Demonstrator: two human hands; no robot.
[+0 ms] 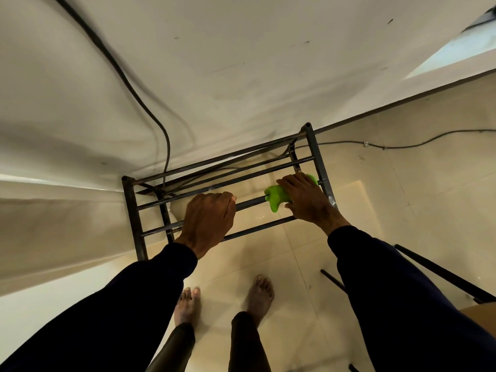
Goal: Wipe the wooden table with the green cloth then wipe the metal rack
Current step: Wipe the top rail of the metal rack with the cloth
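from the head view, the left hand [208,221] is clenched round a middle bar of the metal rack [320,167], which stands against the wall [241,76]. the right hand [306,201] grasps the green cloth [276,197] against that same bar, near the rack's right end.

The left hand [208,218] grips a middle bar of the metal rack [320,167], which stands against the wall [241,63]. Further right on the same bar, the right hand [308,197] presses the green cloth [276,196], fingers seemingly curled over it. Bare feet [188,304] stand near on the tiled floor [295,264]
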